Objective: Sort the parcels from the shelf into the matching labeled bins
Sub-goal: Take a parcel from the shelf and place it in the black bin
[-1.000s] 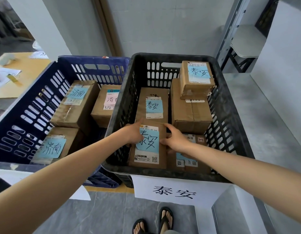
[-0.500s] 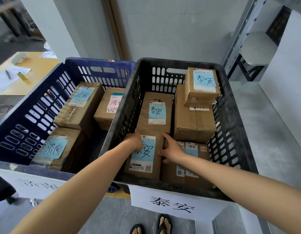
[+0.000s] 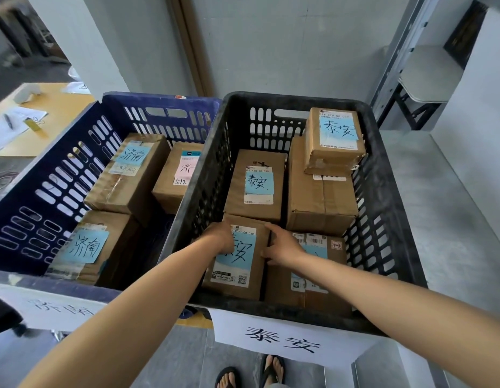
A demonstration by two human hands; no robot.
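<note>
A brown parcel [image 3: 237,273] with a blue handwritten note lies at the near left of the black bin [image 3: 391,214], which carries a white paper label [image 3: 282,341] on its front. My left hand [image 3: 222,236] grips the parcel's left edge and covers part of the note. My right hand [image 3: 281,246] holds its right edge, fingers over the top corner. Several other blue-noted parcels [image 3: 258,186] fill the black bin. The blue bin [image 3: 47,175] on the left holds three parcels [image 3: 128,172] with a different label.
A wooden table [image 3: 55,107] with papers and a pen stands at far left. A metal rack [image 3: 397,60] and a white-seated stool [image 3: 428,77] are at the back right. Grey floor lies right of the black bin. My sandalled feet [image 3: 251,373] show below.
The parcel has settled lower into the black bin's near left corner with both hands still on it. The camera has moved slightly, so the bins sit lower in view.
</note>
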